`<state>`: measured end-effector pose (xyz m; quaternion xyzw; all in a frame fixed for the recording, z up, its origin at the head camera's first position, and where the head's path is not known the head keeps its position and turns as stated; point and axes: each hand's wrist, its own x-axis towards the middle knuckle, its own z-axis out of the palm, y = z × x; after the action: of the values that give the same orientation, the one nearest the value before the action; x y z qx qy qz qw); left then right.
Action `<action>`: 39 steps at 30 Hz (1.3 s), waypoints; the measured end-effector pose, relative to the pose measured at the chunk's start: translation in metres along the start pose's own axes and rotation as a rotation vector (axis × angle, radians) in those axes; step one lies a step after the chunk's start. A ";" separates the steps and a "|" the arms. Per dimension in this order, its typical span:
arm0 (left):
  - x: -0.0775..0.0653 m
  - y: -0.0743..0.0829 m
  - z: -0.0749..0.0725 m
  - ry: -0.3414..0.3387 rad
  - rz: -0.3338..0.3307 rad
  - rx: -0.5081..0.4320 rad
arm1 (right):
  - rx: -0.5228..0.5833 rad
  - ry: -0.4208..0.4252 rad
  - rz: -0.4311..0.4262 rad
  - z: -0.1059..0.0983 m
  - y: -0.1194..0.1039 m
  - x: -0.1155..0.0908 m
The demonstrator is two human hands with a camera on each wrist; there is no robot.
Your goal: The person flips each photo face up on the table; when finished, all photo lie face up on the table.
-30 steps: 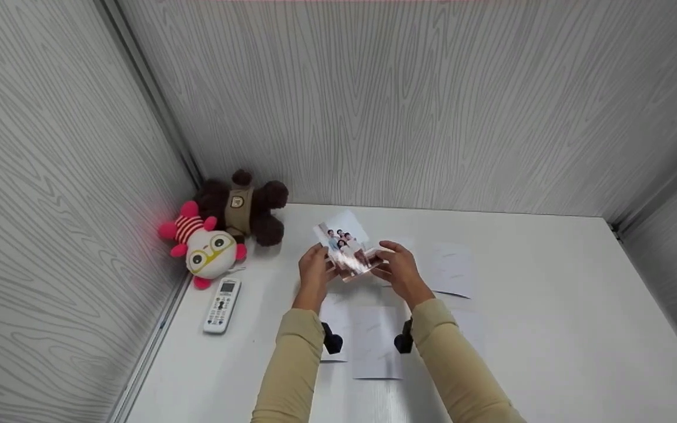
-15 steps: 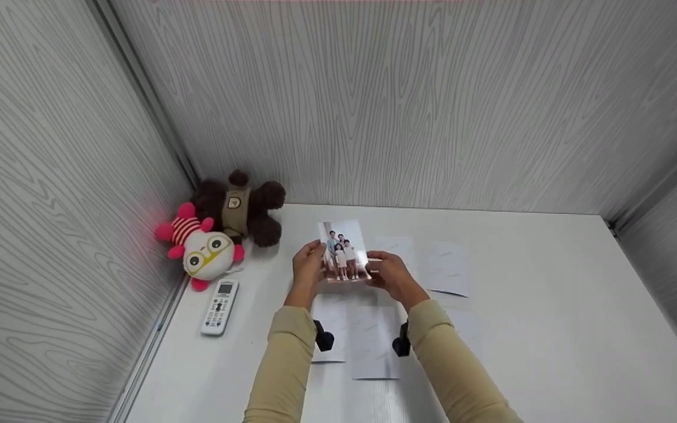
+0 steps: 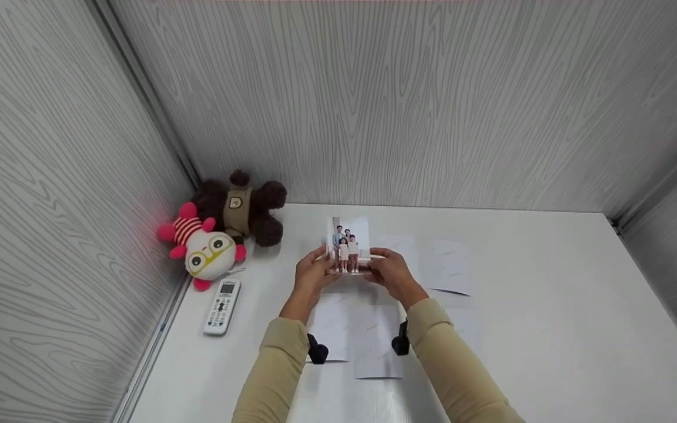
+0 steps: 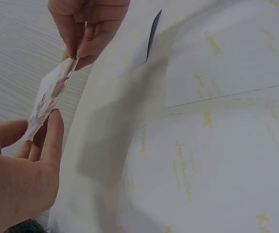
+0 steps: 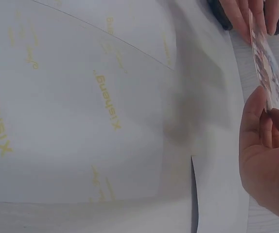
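Note:
A glossy photo print (image 3: 348, 244) of a group of people is held up above the table, picture side towards the head camera. My left hand (image 3: 313, 273) pinches its left edge between thumb and fingers. On the opposite edge, my right hand (image 3: 393, 272) grips it the same way. Both wrist views show the photo (image 4: 53, 97) nearly edge-on, a thumb on one face and fingers behind. Below the hands, white sheets lie on the table, among them one sheet (image 3: 377, 341) near the front and another (image 3: 451, 267) to the right. Yellow lettering marks the sheets in the wrist views.
At the left stand a white remote control (image 3: 221, 306), a pink-and-white plush toy (image 3: 210, 255) and a brown plush bear (image 3: 238, 211). Grey wood-grain panels (image 3: 374, 106) wall in the white table (image 3: 562, 305) at the back and sides.
The photo was tilted and has turned upright, level between the hands. My right hand has shifted its grip along the right edge. The sheets, toys and remote have stayed put.

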<state>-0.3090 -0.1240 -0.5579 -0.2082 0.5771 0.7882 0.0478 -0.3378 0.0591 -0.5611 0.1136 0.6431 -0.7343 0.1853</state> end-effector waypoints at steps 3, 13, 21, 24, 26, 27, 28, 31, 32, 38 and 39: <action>0.000 -0.003 0.000 -0.003 0.003 0.022 | 0.002 0.008 0.002 0.002 0.001 0.000; 0.002 -0.008 -0.002 0.050 0.023 0.004 | -0.008 -0.001 0.010 0.007 0.007 0.001; 0.005 -0.010 -0.005 0.057 -0.032 -0.004 | -0.035 -0.007 0.059 0.010 0.014 0.005; 0.006 -0.010 -0.007 0.029 -0.046 -0.012 | -0.067 -0.007 0.050 0.010 0.017 0.004; 0.007 -0.010 -0.007 0.005 -0.054 -0.022 | -0.085 -0.006 0.039 0.009 0.018 0.004; 0.008 -0.010 -0.007 -0.003 -0.059 -0.027 | -0.092 -0.005 0.036 0.009 0.018 0.003; 0.008 -0.010 -0.007 -0.009 -0.065 -0.034 | -0.095 -0.002 0.035 0.008 0.019 0.003; 0.009 -0.009 -0.007 -0.020 -0.086 -0.059 | -0.079 0.007 0.042 0.008 0.019 0.004; 0.010 -0.009 -0.008 -0.022 -0.092 -0.067 | -0.073 0.007 0.043 0.008 0.019 0.004; 0.013 -0.007 -0.009 0.017 -0.106 -0.048 | -0.053 -0.050 0.037 0.011 0.020 0.005; 0.013 -0.007 -0.009 0.026 -0.107 -0.037 | -0.047 -0.061 0.040 0.012 0.020 0.005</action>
<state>-0.3165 -0.1324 -0.5716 -0.2499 0.5511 0.7922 0.0786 -0.3334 0.0449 -0.5792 0.0995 0.6519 -0.7182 0.2219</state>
